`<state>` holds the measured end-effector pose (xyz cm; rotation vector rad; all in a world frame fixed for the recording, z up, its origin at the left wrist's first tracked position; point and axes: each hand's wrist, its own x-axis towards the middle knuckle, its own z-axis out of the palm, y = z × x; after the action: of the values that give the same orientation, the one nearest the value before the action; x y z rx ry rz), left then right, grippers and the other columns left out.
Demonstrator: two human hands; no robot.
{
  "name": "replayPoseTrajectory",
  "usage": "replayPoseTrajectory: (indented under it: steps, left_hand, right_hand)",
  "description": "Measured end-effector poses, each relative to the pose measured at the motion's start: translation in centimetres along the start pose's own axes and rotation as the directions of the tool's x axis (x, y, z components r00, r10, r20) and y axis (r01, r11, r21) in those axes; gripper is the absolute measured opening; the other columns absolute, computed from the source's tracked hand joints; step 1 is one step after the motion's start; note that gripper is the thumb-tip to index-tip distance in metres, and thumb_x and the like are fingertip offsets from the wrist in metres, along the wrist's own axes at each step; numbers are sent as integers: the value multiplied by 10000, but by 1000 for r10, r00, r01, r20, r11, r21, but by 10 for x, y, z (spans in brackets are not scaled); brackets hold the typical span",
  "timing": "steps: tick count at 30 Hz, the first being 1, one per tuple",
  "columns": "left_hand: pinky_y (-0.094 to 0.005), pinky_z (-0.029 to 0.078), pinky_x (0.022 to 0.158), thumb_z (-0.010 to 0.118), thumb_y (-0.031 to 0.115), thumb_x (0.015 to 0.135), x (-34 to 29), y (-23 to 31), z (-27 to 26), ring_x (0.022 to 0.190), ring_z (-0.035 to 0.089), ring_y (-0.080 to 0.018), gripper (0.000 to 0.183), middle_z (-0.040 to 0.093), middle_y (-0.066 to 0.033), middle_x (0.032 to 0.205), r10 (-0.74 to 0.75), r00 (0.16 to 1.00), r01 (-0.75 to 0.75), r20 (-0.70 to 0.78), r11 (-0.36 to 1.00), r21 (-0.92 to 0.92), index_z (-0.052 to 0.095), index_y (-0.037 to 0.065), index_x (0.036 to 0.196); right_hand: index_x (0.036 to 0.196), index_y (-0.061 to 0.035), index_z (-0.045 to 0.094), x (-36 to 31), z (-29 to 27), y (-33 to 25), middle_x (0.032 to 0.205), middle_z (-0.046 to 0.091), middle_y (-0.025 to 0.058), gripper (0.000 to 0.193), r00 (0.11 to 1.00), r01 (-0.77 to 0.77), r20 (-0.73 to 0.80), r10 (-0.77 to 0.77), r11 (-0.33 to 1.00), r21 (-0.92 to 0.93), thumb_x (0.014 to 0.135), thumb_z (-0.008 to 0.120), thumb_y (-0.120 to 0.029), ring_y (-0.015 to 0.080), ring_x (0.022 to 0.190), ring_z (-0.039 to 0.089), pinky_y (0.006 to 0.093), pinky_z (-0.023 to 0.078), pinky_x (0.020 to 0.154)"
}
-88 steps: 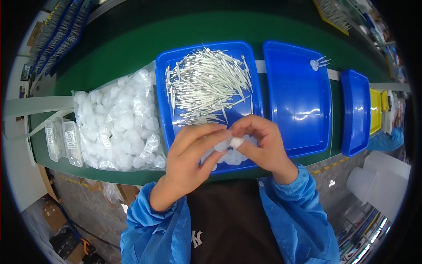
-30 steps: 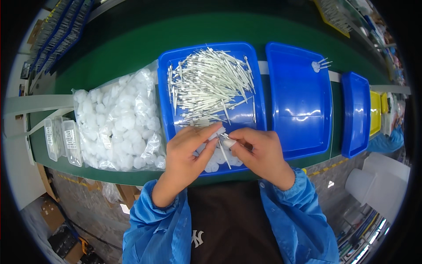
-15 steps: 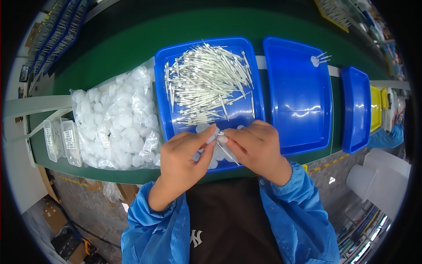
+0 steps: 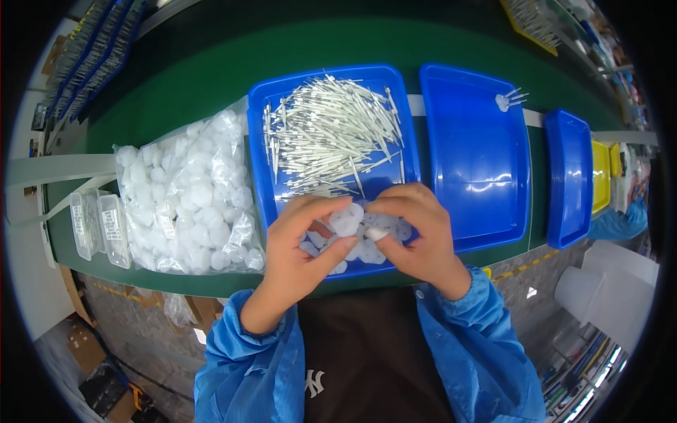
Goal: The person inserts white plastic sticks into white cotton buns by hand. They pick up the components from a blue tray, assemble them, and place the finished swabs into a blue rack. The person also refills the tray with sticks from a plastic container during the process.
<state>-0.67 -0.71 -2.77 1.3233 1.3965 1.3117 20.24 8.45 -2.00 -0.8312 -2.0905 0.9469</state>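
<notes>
My left hand (image 4: 300, 236) pinches a translucent white round plastic disc (image 4: 347, 221) by its edge, between thumb and fingers, over the near end of a blue tray (image 4: 258, 151). Close against the disc's right side, my right hand (image 4: 417, 229) has its thumb and forefinger closed in. What sits between those fingertips is too small and hidden to make out. Below both hands lie several more white discs (image 4: 369, 252) with small dark dots. A big heap of thin whitish rods (image 4: 331, 134) fills the far part of the same tray.
A clear bag (image 4: 190, 194) full of white round pieces lies left, beside two clear plastic boxes (image 4: 115, 229). Right of my tray is another blue tray (image 4: 479, 176), with a disc bearing rods (image 4: 503, 103) at its far corner. Farther right stand stacked blue trays (image 4: 570, 176).
My left hand has turned the disc so its round face shows. The thin rods that stuck out below my right fingers no longer show there. Both hands stay close together.
</notes>
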Motion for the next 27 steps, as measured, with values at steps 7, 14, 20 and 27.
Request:
replayPoseTrajectory:
  steps: [7, 14, 20, 27]
  left_hand:
    - [-350, 540, 959, 800, -67, 779, 4, 11, 2, 1111, 677, -262, 572, 667, -151, 1270, 172, 983, -184, 71, 956, 229, 732, 17, 1341]
    - [-357, 530, 996, 796, -77, 789, 8, 14, -1, 1154, 667, -292, 603, 660, -164, 1307, 160, 978, -180, 135, 972, 151, 718, 4, 1382]
    - [-364, 530, 931, 777, -77, 780, 8, 10, -1, 1123, 641, -290, 608, 681, -123, 1296, 167, 970, -197, 179, 965, 170, 734, 29, 1377]
    - [-352, 545, 887, 798, -48, 802, 4, 8, -3, 1089, 648, -286, 591, 688, -110, 1289, 150, 970, -184, 191, 968, 173, 744, 57, 1381]
  right_hand:
    - [1255, -18, 726, -3, 0, -6, 1027, 771, 74, 362, 948, -319, 170, 269, 815, 484, 907, 825, -25, 144, 960, 732, 306, 575, 872]
    - [1171, 11, 708, -5, -2, -3, 1026, 778, 87, 220, 899, -434, 252, 358, 655, 619, 968, 781, -31, 115, 939, 744, 270, 578, 828]
    - [1127, 14, 676, -2, -7, 8, 1028, 780, 109, 154, 818, -575, 427, 386, 514, 637, 986, 736, 3, 117, 936, 750, 265, 575, 800]
    - [1197, 30, 683, -10, -14, 5, 1052, 789, 100, 225, 825, -562, 435, 361, 603, 566, 973, 700, 44, 151, 1056, 753, 303, 586, 918]
